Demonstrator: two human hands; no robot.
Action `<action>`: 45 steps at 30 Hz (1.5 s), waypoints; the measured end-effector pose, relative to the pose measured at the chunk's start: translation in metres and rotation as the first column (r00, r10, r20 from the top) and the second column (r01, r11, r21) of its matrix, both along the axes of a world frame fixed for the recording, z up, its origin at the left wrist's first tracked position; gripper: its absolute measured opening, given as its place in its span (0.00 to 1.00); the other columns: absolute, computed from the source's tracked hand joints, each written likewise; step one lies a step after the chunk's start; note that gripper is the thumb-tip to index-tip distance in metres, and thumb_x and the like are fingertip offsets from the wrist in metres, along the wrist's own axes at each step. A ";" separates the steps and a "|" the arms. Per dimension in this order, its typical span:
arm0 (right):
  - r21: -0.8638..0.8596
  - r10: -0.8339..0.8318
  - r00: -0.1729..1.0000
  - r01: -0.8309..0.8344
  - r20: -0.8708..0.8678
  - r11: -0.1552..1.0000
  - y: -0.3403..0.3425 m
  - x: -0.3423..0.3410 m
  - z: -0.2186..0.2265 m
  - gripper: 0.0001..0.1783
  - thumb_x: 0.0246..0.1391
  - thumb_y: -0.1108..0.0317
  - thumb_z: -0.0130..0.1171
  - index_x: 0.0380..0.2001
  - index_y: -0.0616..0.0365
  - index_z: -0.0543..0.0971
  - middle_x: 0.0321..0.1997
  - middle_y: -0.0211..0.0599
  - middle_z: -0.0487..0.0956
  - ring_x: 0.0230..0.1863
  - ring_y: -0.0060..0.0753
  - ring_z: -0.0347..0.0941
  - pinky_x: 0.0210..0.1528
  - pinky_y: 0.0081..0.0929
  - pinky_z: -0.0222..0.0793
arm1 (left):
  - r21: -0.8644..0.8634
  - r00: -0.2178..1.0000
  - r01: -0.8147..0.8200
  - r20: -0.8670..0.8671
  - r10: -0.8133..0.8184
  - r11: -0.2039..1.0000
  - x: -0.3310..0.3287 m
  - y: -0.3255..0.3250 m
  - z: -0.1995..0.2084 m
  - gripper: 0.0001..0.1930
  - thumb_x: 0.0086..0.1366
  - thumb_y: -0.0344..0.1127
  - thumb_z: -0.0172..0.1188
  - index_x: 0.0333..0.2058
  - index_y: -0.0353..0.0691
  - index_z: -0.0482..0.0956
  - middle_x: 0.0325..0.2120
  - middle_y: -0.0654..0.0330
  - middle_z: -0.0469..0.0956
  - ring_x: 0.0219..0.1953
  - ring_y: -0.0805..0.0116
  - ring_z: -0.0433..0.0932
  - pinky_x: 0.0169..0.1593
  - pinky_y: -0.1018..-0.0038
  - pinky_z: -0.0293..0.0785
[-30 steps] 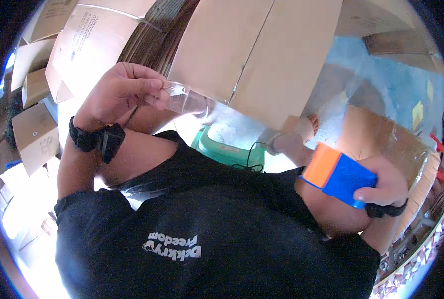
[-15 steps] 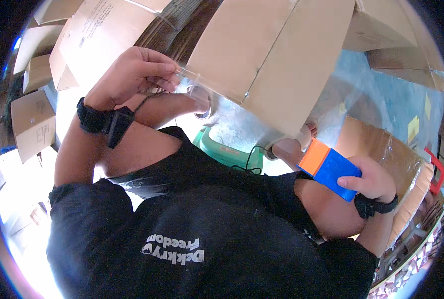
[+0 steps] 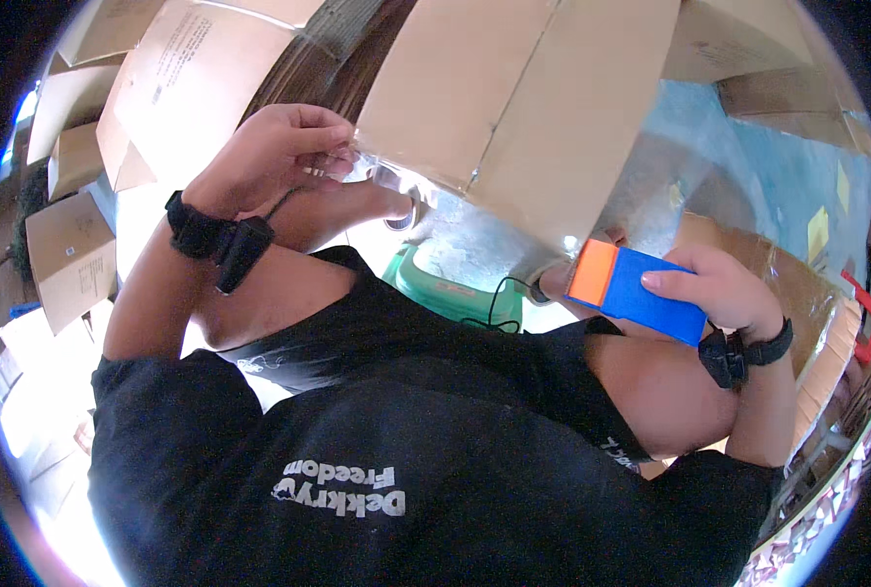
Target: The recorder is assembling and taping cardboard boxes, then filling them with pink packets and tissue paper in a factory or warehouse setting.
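Note:
In front of me stands a closed cardboard box [image 3: 494,108] with a seam running down its top. Beside its near left corner is my left hand [image 3: 293,147], thumb and fingers pinched together on a thin clear strip that looks like tape [image 3: 396,178]. How far the strip runs is hard to make out. My right hand [image 3: 727,292] grips a blue block-shaped tool with an orange end [image 3: 636,293], thumb on top and fingers hidden. The orange end points left, just off the box's near right edge.
Under the box's near edge is a green plastic stool [image 3: 445,292] with a black cable [image 3: 499,305]. Several cartons [image 3: 68,256] stand at the left, and dark ribbed material [image 3: 323,59] lies behind my left hand. Cardboard [image 3: 831,333] and a red handle [image 3: 866,313] are at the right.
My right hand has moved up and slightly left with the blue and orange tool, which has turned flatter. My left hand has barely shifted. The box appears a little further left and higher.

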State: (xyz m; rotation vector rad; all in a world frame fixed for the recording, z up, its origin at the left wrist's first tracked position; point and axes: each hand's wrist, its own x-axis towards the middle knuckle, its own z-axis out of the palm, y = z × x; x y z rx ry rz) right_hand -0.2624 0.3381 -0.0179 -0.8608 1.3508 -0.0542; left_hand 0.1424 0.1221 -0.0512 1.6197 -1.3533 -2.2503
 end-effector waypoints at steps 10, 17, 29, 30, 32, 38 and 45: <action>-0.036 -0.095 0.995 0.094 -0.037 0.995 -0.008 0.007 -0.016 0.33 0.62 0.41 0.57 0.19 0.63 0.80 0.16 0.35 0.75 0.18 0.29 0.68 0.24 0.32 0.64 | -0.027 0.984 0.167 0.062 -0.165 0.986 0.003 -0.010 -0.008 0.24 0.71 0.41 0.60 0.59 0.34 0.69 0.41 0.60 0.79 0.39 0.74 0.79 0.44 0.73 0.80; -0.117 0.129 0.918 -0.184 -0.374 0.976 -0.006 0.029 -0.064 0.36 0.58 0.40 0.54 0.25 0.71 0.81 0.24 0.62 0.79 0.28 0.60 0.80 0.34 0.49 0.74 | -0.262 0.910 0.381 0.273 -0.311 0.886 -0.016 -0.021 -0.018 0.24 0.73 0.45 0.58 0.59 0.32 0.71 0.49 0.55 0.79 0.47 0.68 0.78 0.53 0.70 0.77; -0.275 0.467 0.795 -0.583 -0.387 0.764 -0.077 0.055 -0.032 0.23 0.53 0.54 0.53 0.30 0.66 0.84 0.30 0.61 0.81 0.33 0.59 0.80 0.39 0.48 0.75 | -0.998 0.998 0.049 0.050 -0.024 -0.028 -0.070 0.020 -0.043 0.25 0.76 0.43 0.40 0.64 0.32 0.66 0.55 0.42 0.76 0.58 0.47 0.76 0.59 0.64 0.72; -0.317 0.519 0.745 -0.655 -0.419 0.686 -0.079 0.054 -0.034 0.23 0.51 0.54 0.55 0.30 0.67 0.83 0.30 0.62 0.80 0.33 0.56 0.80 0.37 0.46 0.75 | -0.998 0.999 0.051 0.051 -0.014 -0.041 -0.062 0.021 -0.050 0.25 0.76 0.43 0.40 0.64 0.32 0.66 0.55 0.42 0.76 0.58 0.47 0.76 0.59 0.64 0.72; -0.283 0.537 0.730 -0.670 -0.423 0.687 -0.083 0.055 -0.029 0.23 0.51 0.54 0.55 0.31 0.67 0.83 0.32 0.62 0.81 0.34 0.57 0.80 0.38 0.46 0.75 | -0.822 0.945 0.297 0.325 0.029 -0.486 -0.063 0.024 -0.045 0.29 0.77 0.49 0.35 0.64 0.33 0.66 0.59 0.41 0.72 0.60 0.45 0.74 0.63 0.57 0.67; -0.233 0.549 0.732 -0.662 -0.404 0.712 -0.082 0.054 -0.020 0.25 0.53 0.53 0.54 0.30 0.69 0.83 0.31 0.61 0.81 0.33 0.56 0.80 0.38 0.47 0.75 | -0.775 0.863 0.294 0.467 -0.194 -0.559 -0.064 0.025 -0.043 0.38 0.75 0.64 0.27 0.55 0.40 0.80 0.61 0.43 0.71 0.62 0.46 0.74 0.65 0.53 0.66; -0.286 0.534 0.782 -0.618 -0.320 0.733 -0.072 0.050 -0.012 0.27 0.55 0.51 0.54 0.28 0.71 0.82 0.27 0.57 0.81 0.27 0.51 0.79 0.34 0.46 0.76 | -0.668 0.619 0.356 0.693 -0.371 -0.654 -0.053 0.009 -0.024 0.45 0.51 0.52 0.67 0.68 0.47 0.63 0.68 0.48 0.63 0.69 0.48 0.64 0.70 0.54 0.61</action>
